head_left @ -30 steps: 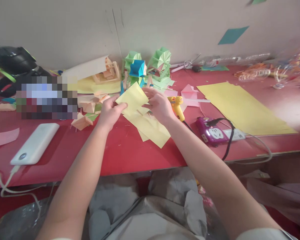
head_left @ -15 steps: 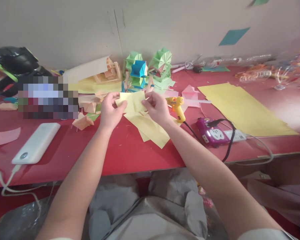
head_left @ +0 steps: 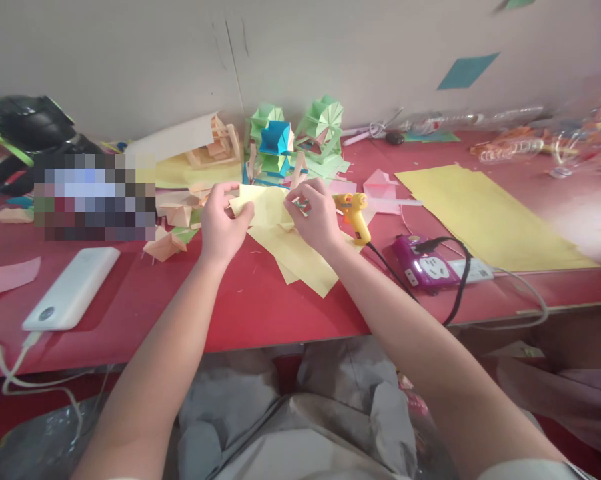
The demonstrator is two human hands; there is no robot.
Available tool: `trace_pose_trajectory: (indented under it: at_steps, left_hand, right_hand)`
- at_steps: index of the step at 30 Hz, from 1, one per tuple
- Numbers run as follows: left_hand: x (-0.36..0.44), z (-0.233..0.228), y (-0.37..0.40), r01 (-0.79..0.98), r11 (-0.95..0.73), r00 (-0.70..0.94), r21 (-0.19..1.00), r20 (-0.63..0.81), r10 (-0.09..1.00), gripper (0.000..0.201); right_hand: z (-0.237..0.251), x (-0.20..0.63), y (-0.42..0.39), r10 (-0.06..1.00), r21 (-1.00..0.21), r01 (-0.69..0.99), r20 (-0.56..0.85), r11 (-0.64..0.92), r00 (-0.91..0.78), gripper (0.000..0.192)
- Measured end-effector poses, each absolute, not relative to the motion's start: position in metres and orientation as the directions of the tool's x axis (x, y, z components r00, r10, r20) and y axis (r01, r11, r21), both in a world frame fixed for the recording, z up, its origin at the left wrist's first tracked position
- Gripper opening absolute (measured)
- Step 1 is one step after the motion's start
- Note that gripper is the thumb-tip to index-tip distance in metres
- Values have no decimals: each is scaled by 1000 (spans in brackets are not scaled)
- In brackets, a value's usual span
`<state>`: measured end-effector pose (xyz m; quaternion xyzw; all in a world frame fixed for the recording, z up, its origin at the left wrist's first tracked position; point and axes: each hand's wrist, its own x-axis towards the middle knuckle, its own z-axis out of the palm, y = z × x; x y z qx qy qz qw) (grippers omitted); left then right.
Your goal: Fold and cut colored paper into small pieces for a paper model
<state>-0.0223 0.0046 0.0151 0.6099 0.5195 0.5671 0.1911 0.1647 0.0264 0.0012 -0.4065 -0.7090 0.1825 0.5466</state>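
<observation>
Between my two hands is a small creased piece of yellow paper (head_left: pixel 265 205), held up above the table. My left hand (head_left: pixel 225 217) pinches its left edge between thumb and fingers. At the right edge my right hand (head_left: pixel 313 210) is closed in a pinch, its fingertips on the paper. Below lie several loose yellow paper pieces (head_left: pixel 305 260), partly covered by the right hand. A yellow glue gun (head_left: pixel 355 215) rests just right of that hand. Behind the hands stand a blue folded-paper wheel (head_left: pixel 277 138) and green folded-paper wheels (head_left: pixel 325 120).
A purple power socket (head_left: pixel 425 263) with black cable sits right, before large yellow sheets (head_left: pixel 490 217). A white power bank (head_left: pixel 73 287) with a cable lies left. Peach folded-paper pieces (head_left: pixel 165 245) lie near the left hand. Plastic bottles (head_left: pixel 440 123) lie along the wall.
My right hand has drawn its fingers together and turned slightly at the paper's right edge. The left hand keeps its grip; the paper stays nearly in place.
</observation>
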Motion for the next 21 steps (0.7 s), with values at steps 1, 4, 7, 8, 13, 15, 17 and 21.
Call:
trace_pose_trajectory:
  at_steps: [1,4,7,8,13,15,17,21]
  left_hand:
    - [-22,15,5,439,-397,-179,806,512,840,35]
    - [-22,15,4,474,-411,-161,779,536,829,34]
    - [-21,17,4,435,-411,-151,801,514,844,31]
    - [-20,18,4,411,-405,-149,817,498,854,30]
    - [-15,21,1,376,-356,-91,856,416,905,14]
    - [-14,22,-1,396,-344,-62,851,399,915,9]
    - [-13,23,-3,405,-333,-70,852,392,917,9]
    - [-13,24,-7,412,-315,-85,855,380,921,12]
  right_hand:
    - [-1,164,28,775,-700,369,623,612,-104,8]
    - [-4,162,29,821,-777,267,542,570,-177,9]
    - [-4,162,29,865,-839,216,469,500,-180,22]
    - [-3,162,29,865,-833,237,466,500,-187,20]
    - [2,163,24,779,-652,454,600,607,-181,27]
    - [2,161,21,725,-560,508,655,654,-211,25]
    - [2,159,19,689,-490,541,677,684,-259,19]
    - [3,157,17,673,-416,588,665,693,-323,16]
